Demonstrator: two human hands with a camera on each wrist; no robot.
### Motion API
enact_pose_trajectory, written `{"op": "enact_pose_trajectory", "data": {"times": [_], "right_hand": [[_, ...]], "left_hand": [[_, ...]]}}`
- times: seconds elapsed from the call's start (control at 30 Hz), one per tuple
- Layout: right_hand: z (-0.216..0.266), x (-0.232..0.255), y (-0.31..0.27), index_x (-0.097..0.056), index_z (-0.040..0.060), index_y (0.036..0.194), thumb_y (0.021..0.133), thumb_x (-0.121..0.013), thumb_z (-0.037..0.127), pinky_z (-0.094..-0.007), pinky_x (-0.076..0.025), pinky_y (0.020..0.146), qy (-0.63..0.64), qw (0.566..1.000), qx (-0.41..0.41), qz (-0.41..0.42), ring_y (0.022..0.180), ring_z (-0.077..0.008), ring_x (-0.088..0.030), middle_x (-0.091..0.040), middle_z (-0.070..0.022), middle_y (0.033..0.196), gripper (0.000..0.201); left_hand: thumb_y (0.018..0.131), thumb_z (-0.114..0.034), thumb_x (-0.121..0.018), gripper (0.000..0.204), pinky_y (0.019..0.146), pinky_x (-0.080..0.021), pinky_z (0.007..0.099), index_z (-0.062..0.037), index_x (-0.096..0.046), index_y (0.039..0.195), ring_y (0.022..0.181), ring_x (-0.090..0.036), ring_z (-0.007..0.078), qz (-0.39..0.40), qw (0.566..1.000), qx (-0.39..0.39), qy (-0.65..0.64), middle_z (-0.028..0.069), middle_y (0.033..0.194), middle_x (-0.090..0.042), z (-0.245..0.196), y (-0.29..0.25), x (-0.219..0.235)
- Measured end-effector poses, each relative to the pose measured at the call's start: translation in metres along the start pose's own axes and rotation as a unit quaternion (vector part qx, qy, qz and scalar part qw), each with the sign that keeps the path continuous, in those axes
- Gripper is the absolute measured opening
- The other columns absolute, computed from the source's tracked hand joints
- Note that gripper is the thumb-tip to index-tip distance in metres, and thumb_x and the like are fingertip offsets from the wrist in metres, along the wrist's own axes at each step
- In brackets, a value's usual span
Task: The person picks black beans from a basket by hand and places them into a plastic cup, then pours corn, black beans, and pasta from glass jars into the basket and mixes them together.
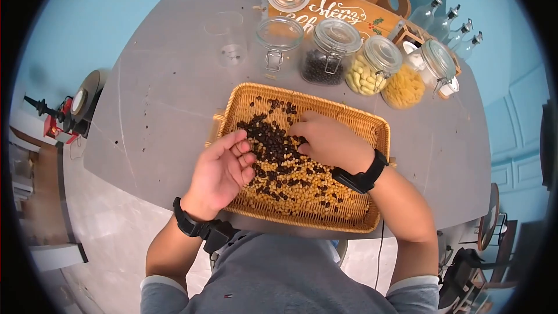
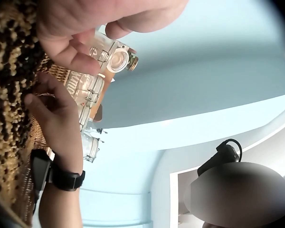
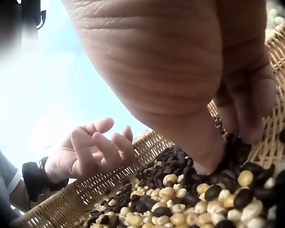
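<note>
A rectangular wicker basket (image 1: 381, 139) holds dark beans (image 1: 264, 134) mixed with yellow and pale kernels (image 1: 290, 189). The dark beans lie thickest toward its upper left. My right hand (image 1: 328, 139) reaches down into them; in the right wrist view its thumb (image 3: 206, 159) touches the beans, with a gap between thumb and fingers. Palm up over the basket's left edge, my left hand (image 1: 218, 171) has loosely bent fingers, and nothing shows in its palm. Whether a bean lies between the right fingertips is hidden.
Behind the basket stand an empty clip-lid jar (image 1: 279, 40), a jar of dark beans (image 1: 322, 67), a jar of pale nuts or beans (image 1: 365, 77) and a jar of yellow pasta (image 1: 404, 88). A clear cup (image 1: 232, 52) stands left of them. Glass bottles (image 1: 427, 14) and a wooden crate (image 1: 372, 14) are farther back.
</note>
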State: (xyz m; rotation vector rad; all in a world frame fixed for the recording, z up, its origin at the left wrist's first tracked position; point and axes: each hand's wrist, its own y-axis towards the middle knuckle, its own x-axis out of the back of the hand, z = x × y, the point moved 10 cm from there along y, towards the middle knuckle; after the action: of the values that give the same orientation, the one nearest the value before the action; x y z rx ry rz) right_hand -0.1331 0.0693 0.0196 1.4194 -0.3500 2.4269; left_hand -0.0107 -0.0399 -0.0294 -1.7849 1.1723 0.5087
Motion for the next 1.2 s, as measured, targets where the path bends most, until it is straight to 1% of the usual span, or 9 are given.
{"op": "enact_pose_trajectory", "data": {"times": [0.13,0.23,0.47,0.6,0.93,0.97,1.03,1.13,1.2], "right_hand": [[-0.003,-0.012,0.011,-0.067,0.0040,0.096,0.079,-0.068,0.004,-0.0437,-0.050,0.079,-0.005,0.999,0.016,0.038,0.092,-0.0358,-0.062,-0.062,-0.0148,0.094,0.017],[0.000,0.003,0.010,-0.065,0.0027,0.084,0.080,-0.063,0.004,-0.0461,-0.049,0.075,0.030,0.998,0.059,-0.012,0.086,-0.0366,-0.062,-0.064,-0.0157,0.084,0.004],[0.007,0.036,0.009,-0.064,0.0009,0.093,0.085,-0.062,0.006,-0.0379,-0.051,0.074,0.176,0.984,0.006,-0.038,0.080,-0.0332,-0.064,-0.066,-0.0155,0.086,0.010],[0.019,0.028,0.016,-0.064,0.0006,0.097,0.087,-0.061,0.004,-0.0336,-0.051,0.076,0.268,0.963,-0.014,0.008,0.082,-0.0256,-0.064,-0.066,-0.0142,0.088,0.011],[0.028,0.015,0.024,-0.065,0.0008,0.105,0.088,-0.059,-0.002,-0.0318,-0.052,0.078,0.425,0.904,-0.018,0.035,0.084,-0.0226,-0.065,-0.068,-0.0123,0.097,0.018],[0.027,0.019,0.024,-0.065,0.0008,0.105,0.088,-0.059,-0.002,-0.0318,-0.052,0.078,0.425,0.905,-0.018,0.036,0.084,-0.0226,-0.065,-0.068,-0.0123,0.097,0.018],[0.010,0.043,0.026,-0.066,0.0026,0.107,0.085,-0.062,0.001,-0.0350,-0.053,0.076,0.206,0.976,-0.047,-0.046,0.079,-0.0287,-0.065,-0.068,-0.0141,0.096,0.022],[0.016,0.018,0.030,-0.066,0.0031,0.106,0.083,-0.066,0.004,-0.0364,-0.052,0.076,0.040,0.998,0.028,0.043,0.083,-0.0279,-0.066,-0.066,-0.0116,0.092,0.023],[0.022,0.005,0.025,-0.067,0.0032,0.103,0.082,-0.067,0.005,-0.0387,-0.052,0.077,0.043,0.998,0.044,0.015,0.085,-0.0318,-0.064,-0.065,-0.0126,0.090,0.021]], "left_hand": [[0.099,-0.026,-0.051,0.020,0.068,-0.051,0.0292,-0.0104,-0.058,0.109,0.086,-0.059,0.0166,-0.035,0.999,0.012,-0.022,0.0010,0.097,-0.060,0.006,0.001,0.006],[0.099,-0.028,-0.052,0.021,0.073,-0.051,0.0310,-0.0109,-0.058,0.109,0.090,-0.060,0.0178,-0.035,0.999,0.011,-0.020,0.0011,0.098,-0.061,0.007,0.007,0.002],[0.099,-0.037,-0.053,0.032,0.090,-0.050,0.0390,-0.0081,-0.057,0.113,0.100,-0.059,0.0215,0.000,0.996,0.091,-0.026,0.0055,0.106,-0.060,0.034,0.022,-0.021],[0.103,-0.043,-0.040,0.049,0.102,-0.045,0.0389,-0.0004,-0.055,0.122,0.109,-0.057,0.0230,0.050,0.996,0.073,-0.018,0.0098,0.120,-0.057,0.033,0.032,-0.036],[0.106,-0.041,-0.032,0.054,0.105,-0.044,0.0362,0.0032,-0.058,0.120,0.109,-0.059,0.0232,0.105,0.993,0.050,-0.032,0.0108,0.111,-0.063,0.018,0.042,-0.044],[0.105,-0.040,-0.033,0.052,0.103,-0.045,0.0361,0.0030,-0.058,0.119,0.108,-0.060,0.0234,0.070,0.996,0.039,-0.035,0.0109,0.111,-0.063,0.016,0.044,-0.040],[0.105,-0.040,-0.034,0.051,0.102,-0.046,0.0361,0.0028,-0.058,0.118,0.107,-0.060,0.0235,0.035,0.998,0.029,-0.040,0.0109,0.111,-0.063,0.012,0.047,-0.032],[0.104,-0.038,-0.038,0.046,0.099,-0.047,0.0366,0.0022,-0.057,0.116,0.104,-0.059,0.0240,-0.005,0.998,-0.046,-0.046,0.0110,0.109,-0.062,-0.008,0.047,-0.018],[0.103,-0.038,-0.042,0.043,0.097,-0.048,0.0367,0.0015,-0.056,0.115,0.101,-0.058,0.0241,-0.021,0.994,-0.083,-0.064,0.0108,0.107,-0.060,-0.020,0.046,-0.015]]}}
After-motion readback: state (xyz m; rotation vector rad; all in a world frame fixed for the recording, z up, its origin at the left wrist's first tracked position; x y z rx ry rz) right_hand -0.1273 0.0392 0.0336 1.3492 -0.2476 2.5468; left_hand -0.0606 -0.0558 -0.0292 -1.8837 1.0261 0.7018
